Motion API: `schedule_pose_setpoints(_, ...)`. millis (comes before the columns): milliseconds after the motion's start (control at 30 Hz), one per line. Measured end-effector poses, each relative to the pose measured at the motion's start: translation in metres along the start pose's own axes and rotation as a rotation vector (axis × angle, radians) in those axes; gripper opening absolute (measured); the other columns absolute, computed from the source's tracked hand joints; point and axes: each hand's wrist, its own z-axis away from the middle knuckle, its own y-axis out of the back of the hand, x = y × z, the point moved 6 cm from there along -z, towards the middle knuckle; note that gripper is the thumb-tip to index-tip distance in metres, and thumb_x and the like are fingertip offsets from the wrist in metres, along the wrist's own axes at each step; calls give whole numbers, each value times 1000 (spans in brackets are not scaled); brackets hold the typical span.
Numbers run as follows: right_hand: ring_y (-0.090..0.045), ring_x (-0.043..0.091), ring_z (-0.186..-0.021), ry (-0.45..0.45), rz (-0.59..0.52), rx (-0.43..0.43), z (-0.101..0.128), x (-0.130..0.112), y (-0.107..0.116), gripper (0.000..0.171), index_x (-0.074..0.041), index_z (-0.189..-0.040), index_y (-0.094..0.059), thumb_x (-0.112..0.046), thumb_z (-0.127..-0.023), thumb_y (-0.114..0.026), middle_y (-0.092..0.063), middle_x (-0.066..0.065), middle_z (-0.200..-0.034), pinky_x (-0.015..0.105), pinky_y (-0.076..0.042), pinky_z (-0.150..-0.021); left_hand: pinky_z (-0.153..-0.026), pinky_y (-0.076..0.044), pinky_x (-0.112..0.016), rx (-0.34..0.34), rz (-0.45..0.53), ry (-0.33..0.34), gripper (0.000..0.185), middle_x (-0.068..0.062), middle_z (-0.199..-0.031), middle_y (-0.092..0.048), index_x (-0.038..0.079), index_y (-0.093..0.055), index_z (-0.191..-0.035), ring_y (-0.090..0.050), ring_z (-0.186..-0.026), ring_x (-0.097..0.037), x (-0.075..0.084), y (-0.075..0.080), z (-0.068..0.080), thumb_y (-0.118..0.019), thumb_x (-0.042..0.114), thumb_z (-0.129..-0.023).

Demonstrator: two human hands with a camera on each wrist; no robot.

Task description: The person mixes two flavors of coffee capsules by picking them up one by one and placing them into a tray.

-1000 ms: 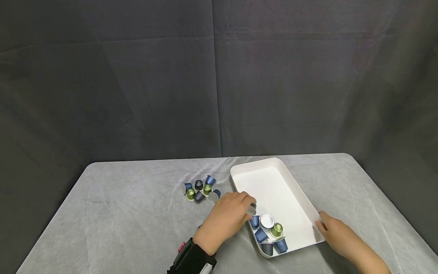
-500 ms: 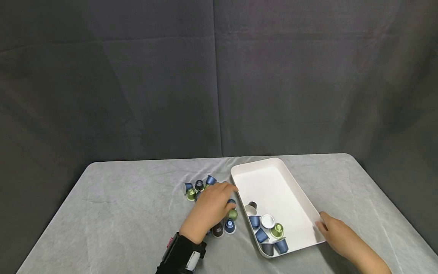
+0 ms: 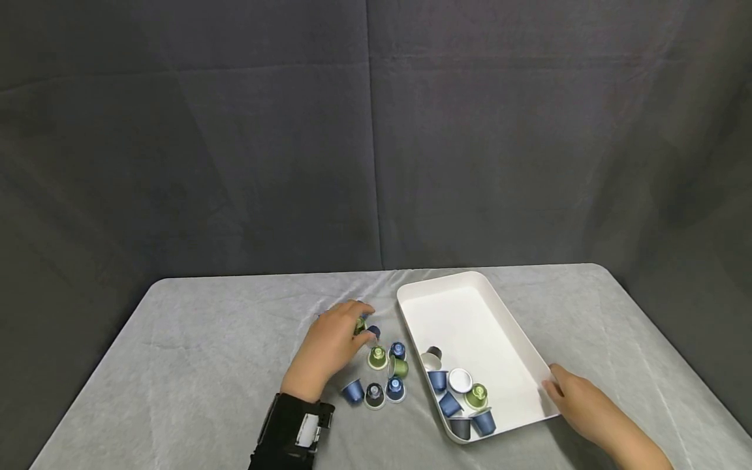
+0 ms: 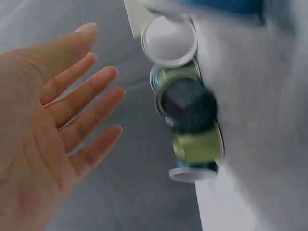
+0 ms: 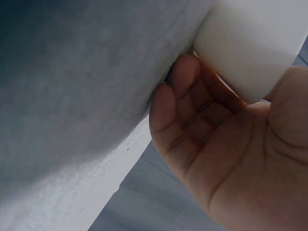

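Observation:
Over the loose coffee capsules on the cloth, my left hand (image 3: 326, 343) hovers palm down. In the left wrist view its fingers (image 4: 94, 115) are spread and hold nothing. Near them stand a dark capsule (image 4: 185, 103), a green capsule (image 4: 199, 147) and one showing its pale lid (image 4: 169, 41); the hand partly hides this group in the head view. Closer to the person lie a blue capsule (image 3: 353, 391), a brown-black capsule (image 3: 375, 395) and several others. My right hand (image 3: 587, 405) grips the near right edge of a white tray (image 3: 470, 326), fingers curled under its wall.
Inside the tray's near left corner sit several capsules, among them a green one (image 3: 476, 395), a white-lidded one (image 3: 459, 380) and a dark grey one (image 3: 460, 428). A grey cloth (image 3: 205, 378) covers the table, and a dark curtain (image 3: 376, 163) hangs behind it.
My left hand has let go of a dark capsule with a pale lid in the tray, then moved left over the loose capsules. The right hand and tray have stayed nearly still.

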Motion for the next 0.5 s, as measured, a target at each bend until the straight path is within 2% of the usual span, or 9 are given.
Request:
schedule_pose_setpoints(200,-53,20,-73,3,-2,1,1,-1,0,10,3,-101,-55,-7,-100,-52,-64,10,-86,42,-47,-64,-99,-46,-47,48,32,109,40,-7,-127,-63,11,-65,-124,-57,-121,-29,-26,13,5,-77,20,-87)
schedule_pose_setpoints(500,-50,21,-70,0,20,5,1,-1,0,10,2,-98,-54,-7,-100,-52,-59,6,-79,41,-45,-61,-98,-47,-46,43,54,173,39,-7,-130,-62,10,-65,-127,-58,-120,-28,-53,15,8,-74,21,-90)
